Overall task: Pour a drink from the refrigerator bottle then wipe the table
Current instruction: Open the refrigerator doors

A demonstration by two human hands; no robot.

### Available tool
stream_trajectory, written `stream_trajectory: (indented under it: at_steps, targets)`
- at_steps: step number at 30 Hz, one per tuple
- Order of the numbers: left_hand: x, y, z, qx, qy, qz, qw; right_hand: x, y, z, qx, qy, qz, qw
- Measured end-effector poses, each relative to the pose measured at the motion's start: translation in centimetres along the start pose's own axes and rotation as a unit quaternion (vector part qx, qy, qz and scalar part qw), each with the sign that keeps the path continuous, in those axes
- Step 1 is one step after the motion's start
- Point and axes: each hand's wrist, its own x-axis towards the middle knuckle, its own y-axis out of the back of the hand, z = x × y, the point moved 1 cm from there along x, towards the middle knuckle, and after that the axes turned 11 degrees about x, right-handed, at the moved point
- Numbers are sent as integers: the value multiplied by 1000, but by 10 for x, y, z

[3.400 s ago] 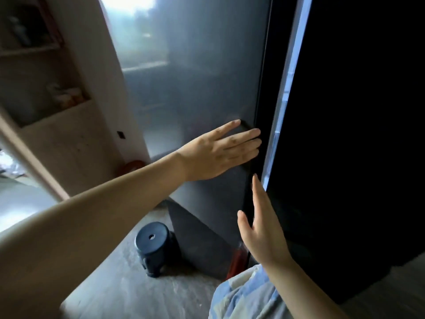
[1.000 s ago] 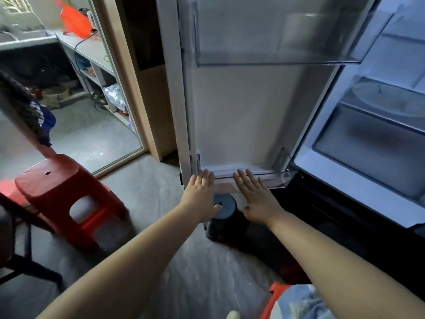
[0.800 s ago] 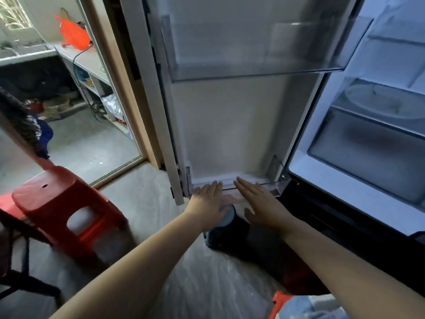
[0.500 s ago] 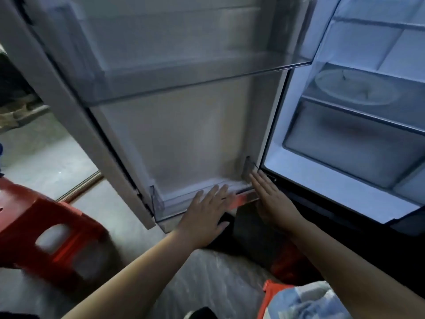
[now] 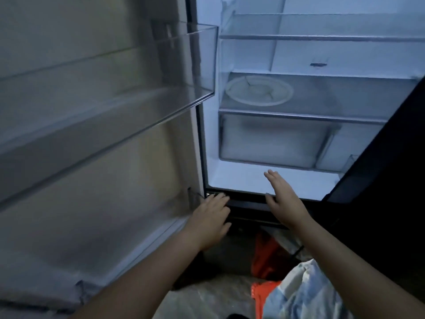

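Head view, nearest first: a pale blue-and-white cloth [image 5: 305, 293] and something orange [image 5: 266, 254] lie low in the picture, below the right forearm. Ahead of them the left hand [image 5: 210, 218] is spread flat, fingers loose and gripping nothing, at the foot of the open refrigerator door [image 5: 96, 180], probably resting where door and cabinet meet so as to keep the door swung wide. Just to its right, the right hand [image 5: 284, 199] is likewise slack and empty, palm down, fingertips reaching over the lower sill toward the lit refrigerator [image 5: 253, 180] floor, as if about to search inside. Beyond the right hand sits a clear drawer [image 5: 271, 143]; above that, on a glass shelf [image 5: 299, 113], a round covered dish [image 5: 258, 90]. Up and left of the left hand the door bin [image 5: 115, 97] looks bare. The bottle is nowhere that I can see, though the picture is dim and smeared, so its axis and which way its neck points cannot be told.
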Motion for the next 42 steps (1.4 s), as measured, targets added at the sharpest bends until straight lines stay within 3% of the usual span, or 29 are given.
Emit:
stream_trajectory:
  at_steps: [5, 11, 16, 19, 21, 23, 24, 28, 29, 31, 33, 34, 36, 38, 39, 42]
  targets:
    - [15, -6, -1, 34, -15, -19, 999, 7, 35, 16, 26, -91, 60, 994]
    - [71, 11, -16, -100, 45, -30, 994, 64, 80, 19, -44, -55, 83, 994]
    - [133, 41, -14, -259, 136, 2, 956, 124, 100, 21, -169, -19, 67, 983]
    - [166, 51, -11, -379, 186, -1, 906, 146, 96, 28, -206, -22, 45, 977]
    - [183, 54, -9, -480, 218, 7, 850, 151, 90, 34, -215, -16, 49, 975]
    - [197, 57, -8, -608, 257, 18, 751, 153, 88, 39, -206, 0, 68, 976]
    - [204, 59, -8, -678, 273, 23, 682, 154, 90, 41, -202, 11, 75, 976]
    - [232, 61, -13, -892, 288, 35, 346, 156, 94, 48, -206, 47, 82, 974]
    - [239, 60, -15, -915, 285, 40, 282, 156, 94, 49, -206, 52, 82, 974]
    - [250, 58, -17, -940, 277, 53, 195, 156, 95, 50, -211, 58, 68, 973]
    - [259, 56, -16, -949, 271, 62, 147, 156, 99, 48, -163, 61, 72, 982]
    - [263, 56, -16, -952, 268, 63, 132, 153, 101, 47, -87, 54, 101, 990]
    - [267, 55, -15, -955, 267, 62, 118, 140, 101, 46, 118, 21, 225, 967]
    - [270, 54, -17, -954, 271, 64, 107, 128, 96, 49, 300, -80, 329, 892]
    - [271, 53, -18, -955, 272, 65, 98, 126, 92, 53, 399, -149, 343, 837]
    - [269, 54, -19, -957, 270, 67, 82, 136, 88, 60, 666, -278, 286, 631]
